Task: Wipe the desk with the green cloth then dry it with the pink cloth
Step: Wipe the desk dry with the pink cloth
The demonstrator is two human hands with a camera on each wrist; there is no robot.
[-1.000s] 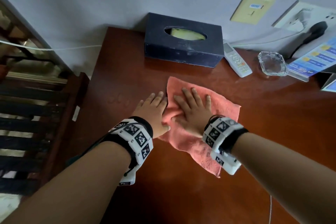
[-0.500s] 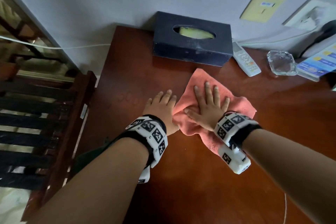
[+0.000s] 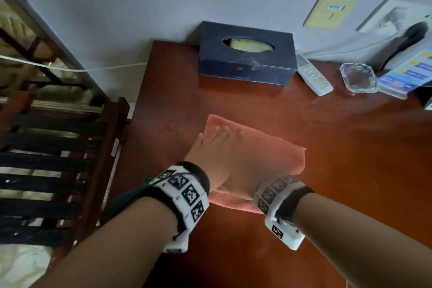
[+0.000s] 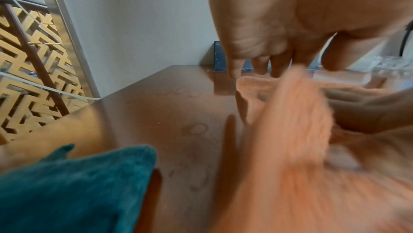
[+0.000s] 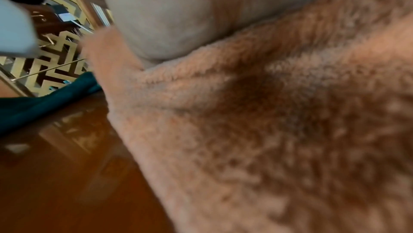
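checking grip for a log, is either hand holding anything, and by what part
Nothing is gripped. The left hand and right hand press flat on the pink cloth, left overlapping right.

The left hand (image 3: pixel 208 152), earlier flat on the desk (image 3: pixel 327 170) beside the pink cloth (image 3: pixel 275 147), now lies across the right hand (image 3: pixel 243 170) atop it; the cloth has bunched narrower.

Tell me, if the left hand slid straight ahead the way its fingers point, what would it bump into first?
Probably the dark tissue box against the wall; the left hand points roughly that way across bare desk, though depth is uncertain.
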